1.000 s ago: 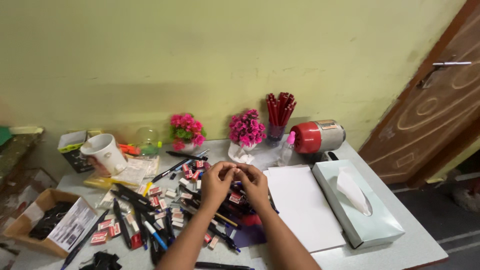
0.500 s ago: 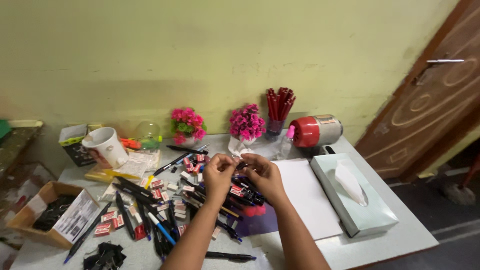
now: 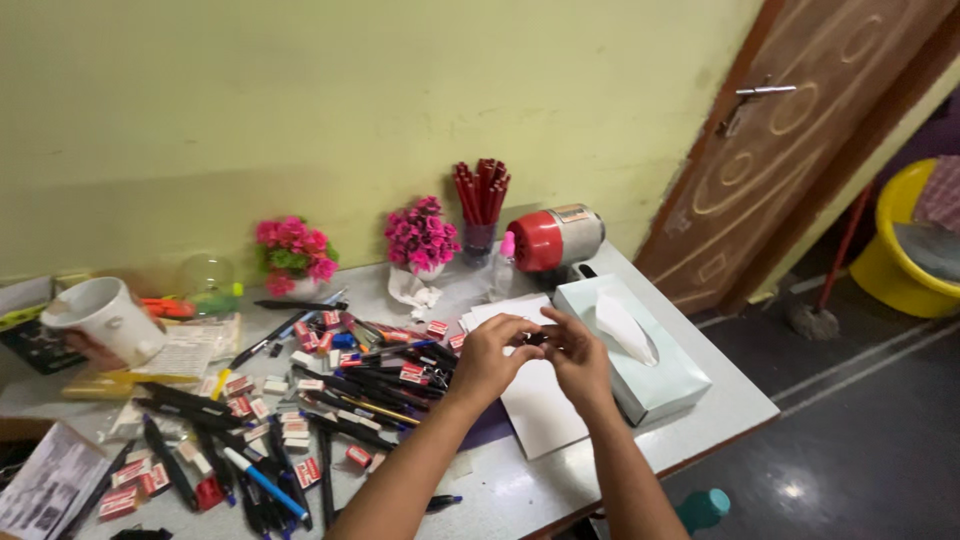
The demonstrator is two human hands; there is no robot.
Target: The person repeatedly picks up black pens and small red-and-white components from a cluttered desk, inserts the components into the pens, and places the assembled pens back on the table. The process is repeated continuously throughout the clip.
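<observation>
My left hand and my right hand meet fingertip to fingertip above a white sheet of paper. Between the fingertips both pinch a small dark object; it is too small to tell what it is. Just left of the hands, a heap of black pens and small red-and-white erasers is spread across the grey table. A pale green tissue box lies right beside my right hand.
Along the wall stand two pots of pink flowers, a cup of red pencils and a red-and-silver cylinder. A white mug stands far left. A brown door and a yellow bucket lie to the right.
The hands have moved right, from above the pen heap to above the white paper. The view has swung right, so the door and bucket show more.
</observation>
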